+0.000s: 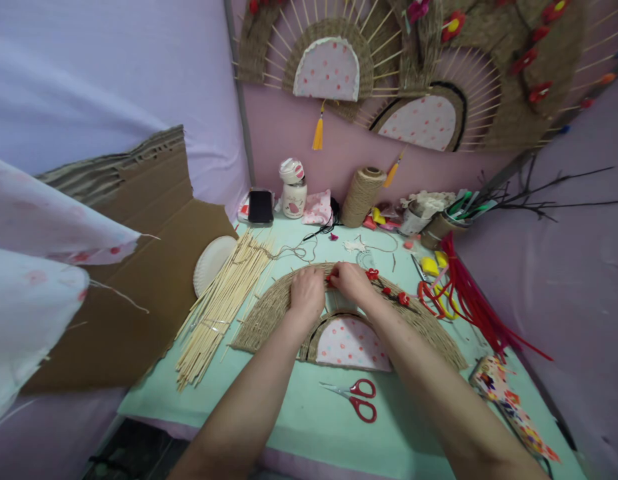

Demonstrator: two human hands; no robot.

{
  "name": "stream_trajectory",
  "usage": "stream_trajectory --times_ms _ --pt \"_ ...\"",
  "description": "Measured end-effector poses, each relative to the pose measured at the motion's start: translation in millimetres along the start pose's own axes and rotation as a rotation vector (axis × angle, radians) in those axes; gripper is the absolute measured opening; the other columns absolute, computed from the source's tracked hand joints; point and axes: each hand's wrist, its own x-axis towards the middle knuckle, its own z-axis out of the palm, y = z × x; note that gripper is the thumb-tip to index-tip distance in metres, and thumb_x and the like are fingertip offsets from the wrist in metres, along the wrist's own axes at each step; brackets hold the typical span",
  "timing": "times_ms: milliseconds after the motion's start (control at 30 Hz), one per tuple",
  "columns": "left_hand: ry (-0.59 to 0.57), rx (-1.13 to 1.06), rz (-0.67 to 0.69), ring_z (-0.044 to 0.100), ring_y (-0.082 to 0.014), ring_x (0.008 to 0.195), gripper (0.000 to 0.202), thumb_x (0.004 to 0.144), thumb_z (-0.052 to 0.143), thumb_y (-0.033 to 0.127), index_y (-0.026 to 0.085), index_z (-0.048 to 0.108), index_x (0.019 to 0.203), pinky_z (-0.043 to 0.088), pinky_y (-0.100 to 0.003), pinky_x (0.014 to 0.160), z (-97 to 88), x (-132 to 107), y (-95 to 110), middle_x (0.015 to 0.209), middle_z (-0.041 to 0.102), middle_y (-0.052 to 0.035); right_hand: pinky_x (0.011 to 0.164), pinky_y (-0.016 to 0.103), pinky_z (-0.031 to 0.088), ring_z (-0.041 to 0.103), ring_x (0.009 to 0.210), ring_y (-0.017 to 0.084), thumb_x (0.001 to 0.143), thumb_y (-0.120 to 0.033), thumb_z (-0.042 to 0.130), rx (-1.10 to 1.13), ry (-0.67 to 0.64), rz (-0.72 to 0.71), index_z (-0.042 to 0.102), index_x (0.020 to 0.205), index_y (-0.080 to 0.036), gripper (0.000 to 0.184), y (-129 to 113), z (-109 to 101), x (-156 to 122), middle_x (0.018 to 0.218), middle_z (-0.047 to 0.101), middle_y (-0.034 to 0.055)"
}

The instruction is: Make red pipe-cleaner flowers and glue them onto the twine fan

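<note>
A half-round woven jute piece [269,317] with a spotted pink fabric centre [351,345] lies flat on the mint table top [309,407]. Both hands rest on its upper rim. My left hand [307,293] is closed, its fingers pressed down on the weave. My right hand [349,280] pinches a small red flower [330,279] against the rim, right beside my left fingertips. More red flowers [389,291] run along the rim to the right.
A bundle of bamboo sticks [221,307] and a paper plate [212,262] lie to the left, red-handled scissors [357,396] in front. Red pipe cleaners [471,303], a twine spool [361,195], a jar [293,190], a phone [260,206] and cardboard [143,267] surround the work. Finished fans hang on the wall [333,63].
</note>
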Motion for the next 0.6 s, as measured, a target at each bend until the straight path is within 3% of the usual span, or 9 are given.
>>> stream_trajectory --times_ms 200,333,467,600 --pt "-0.001 0.003 0.007 0.056 -0.0255 0.104 0.038 0.088 0.03 0.009 0.014 0.062 0.108 0.042 -0.037 0.089 -0.8 -0.6 1.0 0.107 0.065 -0.0127 0.067 0.026 0.041 0.065 0.08 0.02 0.081 -0.02 0.053 0.056 0.063 0.011 0.07 0.091 -0.016 0.02 0.6 -16.1 -11.4 0.086 0.072 0.0095" --pt "-0.007 -0.024 -0.002 0.055 -0.0247 0.106 0.037 0.088 0.032 0.009 0.016 0.063 0.108 0.041 -0.036 0.091 1.7 1.4 -0.4 0.107 0.065 -0.0124 0.072 0.027 0.043 0.064 0.083 0.019 0.084 -0.027 0.052 0.19 0.25 0.036 0.065 0.106 -0.015 0.028 18.1 -42.3 -42.1 0.095 0.071 0.0093" --pt "-0.004 -0.057 0.004 0.054 -0.0247 0.107 0.037 0.087 0.036 0.008 0.016 0.062 0.112 0.04 -0.035 0.092 2.9 3.0 -2.6 0.108 0.064 -0.0127 0.072 0.03 0.044 0.061 0.076 0.019 0.084 -0.027 0.052 0.376 0.489 0.001 0.067 0.09 -0.017 0.019 39.4 -49.2 -86.7 0.085 0.069 0.0067" --pt "0.04 -0.09 0.057 0.054 -0.0234 0.104 0.039 0.087 0.038 0.009 0.02 0.06 0.118 0.039 -0.035 0.091 3.3 3.4 -3.4 0.108 0.061 -0.0107 0.061 0.029 0.041 0.057 0.063 0.018 0.084 -0.043 0.054 0.481 0.517 0.114 0.061 0.071 -0.019 0.028 49.3 -30.0 -125.0 0.068 0.065 0.0046"
